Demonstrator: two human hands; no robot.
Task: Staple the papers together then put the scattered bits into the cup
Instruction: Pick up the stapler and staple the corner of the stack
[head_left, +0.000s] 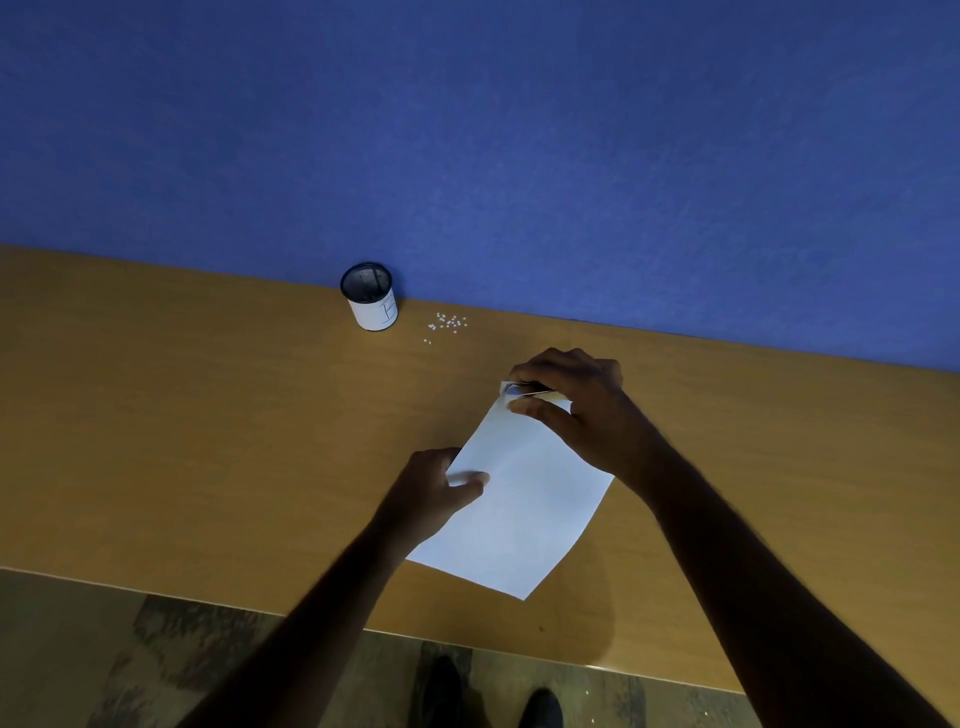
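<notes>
Right hand (576, 400) clamped on what looks like a small stapler (524, 389) at the papers' (519, 499) far corner; left hand (441, 483) pinching the near edge. Squeeze squarely, keeping sheets aligned on the bench (208, 441).

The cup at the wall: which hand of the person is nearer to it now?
Roughly equal; the left seems marginally nearer. The left hand grips the papers' left edge, below and right of the cup. The right hand holds a stapler at the top corner, further right.

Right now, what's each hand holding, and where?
Right hand grips a small stapler on the white paper sheets' far corner. Left hand pinches their left edge.
</notes>
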